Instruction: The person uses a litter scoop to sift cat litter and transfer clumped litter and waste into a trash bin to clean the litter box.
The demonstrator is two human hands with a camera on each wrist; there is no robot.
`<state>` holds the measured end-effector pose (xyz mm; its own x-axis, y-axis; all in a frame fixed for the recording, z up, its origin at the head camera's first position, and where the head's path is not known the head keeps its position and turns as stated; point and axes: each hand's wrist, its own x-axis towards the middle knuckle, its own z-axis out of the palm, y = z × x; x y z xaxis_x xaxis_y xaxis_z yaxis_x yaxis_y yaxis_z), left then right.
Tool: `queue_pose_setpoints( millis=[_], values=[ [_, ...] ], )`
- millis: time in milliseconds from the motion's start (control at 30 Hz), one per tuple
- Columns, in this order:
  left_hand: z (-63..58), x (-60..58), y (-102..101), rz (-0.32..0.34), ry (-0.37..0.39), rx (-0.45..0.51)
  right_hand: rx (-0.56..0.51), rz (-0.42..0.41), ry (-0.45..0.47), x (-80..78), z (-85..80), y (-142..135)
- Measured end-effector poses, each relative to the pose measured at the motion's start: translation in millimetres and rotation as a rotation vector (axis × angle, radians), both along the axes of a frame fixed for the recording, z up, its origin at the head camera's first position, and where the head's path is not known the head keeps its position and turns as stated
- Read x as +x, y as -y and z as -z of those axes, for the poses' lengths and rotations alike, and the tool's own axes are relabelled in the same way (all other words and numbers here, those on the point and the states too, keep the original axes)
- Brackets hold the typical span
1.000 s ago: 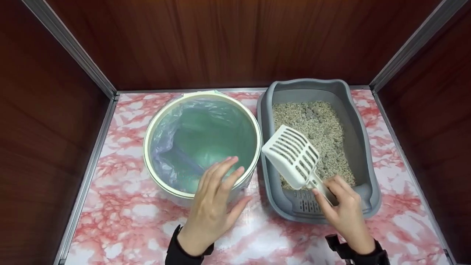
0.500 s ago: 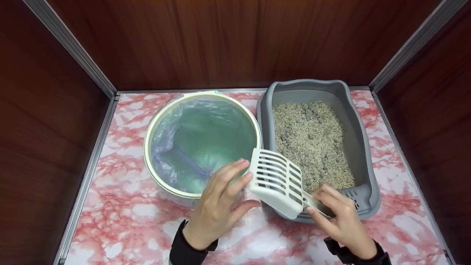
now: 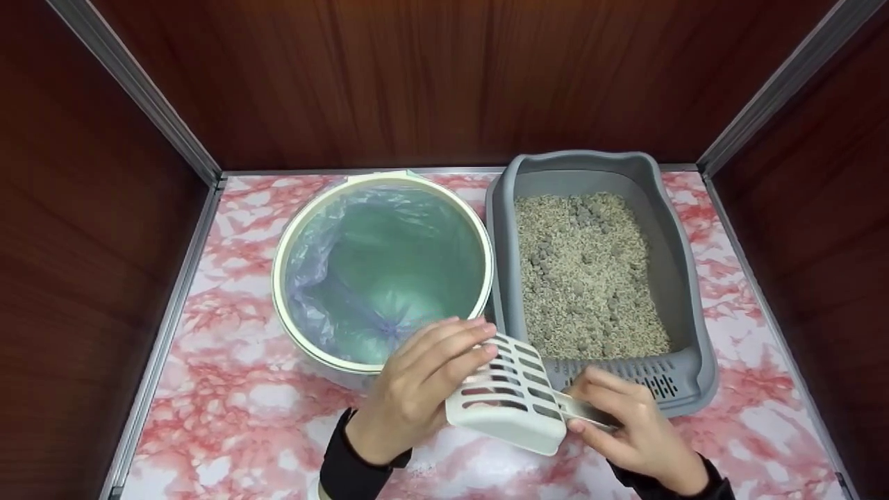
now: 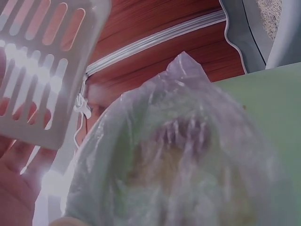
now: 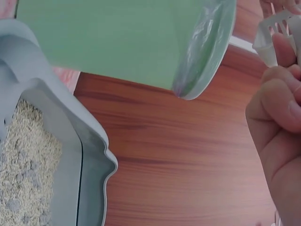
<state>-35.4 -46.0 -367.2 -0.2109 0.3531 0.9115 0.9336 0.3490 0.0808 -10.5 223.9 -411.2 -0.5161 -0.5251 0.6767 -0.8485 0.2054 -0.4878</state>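
My right hand (image 3: pixel 628 420) grips the handle of a white slotted litter scoop (image 3: pixel 510 427), held tilted over the near table. At the scoop's front end is my left hand (image 3: pixel 413 392), its fairly straight fingers right at the lip and its thumb partly visible through the slots. In the left wrist view, the scoop (image 4: pixel 77 84) lies across the fingers. A grey litter box (image 3: pixel 670 278) holds pale granular litter (image 3: pixel 590 292) with darker clumps. Left of it stands a round green bin (image 3: pixel 281 292) lined with a thin translucent bag (image 3: pixel 312 278).
Red-and-white marbled tabletop (image 3: pixel 229 410) lies under everything. Dark wood-grain panels (image 3: pixel 417 83) with metal edging enclose the back and both sides. The bin and litter box stand side by side near the back panel.
The scoop has swung from over the litter box down and left toward me, its head meeting the left hand. The left hand has shifted slightly right; box and bin stay put.
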Motion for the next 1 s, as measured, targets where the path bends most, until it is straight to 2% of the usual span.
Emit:
queue_pose_setpoints(
  millis=[200, 600, 700, 833, 900, 1000],
  values=[
    [-2.1, 1.8, 2.0, 0.048, -0.044, -0.049, 0.0, -0.061, 0.002, 0.8, -6.1, 2.0],
    [0.1, 0.5, 2.2, 0.046, -0.167, -0.015, 0.038, -0.112, 0.034, 0.8, -3.1, -1.3],
    [-0.9, 0.7, 2.8, 0.038, -0.178, -0.007, 0.082, -0.043, 0.006, 3.0, -5.6, -0.5],
    [-2.2, 2.6, 4.3, 0.003, -0.164, 0.035, 0.141, 0.153, -0.108, 6.1, -16.0, 2.9],
    [-1.6, 4.3, 5.0, -0.009, -0.136, 0.059, 0.129, 0.237, -0.179, 6.4, -24.2, 5.2],
    [1.4, 8.7, 6.0, -0.012, -0.056, 0.076, 0.064, 0.316, -0.302, 4.7, -37.5, 8.9]
  ],
)
